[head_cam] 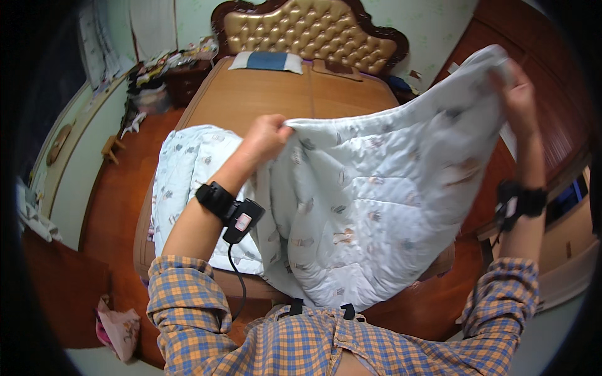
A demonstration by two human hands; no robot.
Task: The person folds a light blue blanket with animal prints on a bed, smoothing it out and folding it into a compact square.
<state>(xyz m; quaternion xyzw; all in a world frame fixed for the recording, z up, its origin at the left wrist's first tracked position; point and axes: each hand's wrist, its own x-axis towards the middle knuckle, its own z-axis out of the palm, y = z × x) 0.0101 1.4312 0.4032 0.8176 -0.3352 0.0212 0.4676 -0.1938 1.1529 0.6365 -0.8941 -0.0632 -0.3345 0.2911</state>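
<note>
A quilt (376, 188) in pale white-blue, printed with small animal figures, hangs stretched between my two hands. My left hand (268, 138) pinches its upper edge above the middle of the bed. Raised higher at the right, my right hand (517, 96) grips a corner, slightly blurred. The quilt's lower part droops in front of my body, past the foot of the bed. Its left part lies spread on the brown mat (263, 96) covering the bed. Folds hide part of the quilt's underside and the bed's right front.
At the tufted headboard (305, 28) lie a blue-and-white pillow (267, 62) and a brown pillow (336, 69). A cluttered nightstand (188, 82) stands at the far left. A small wooden stool (112, 148) and a pink bag (120, 329) are on the left floor. A wooden wardrobe (541, 108) stands right.
</note>
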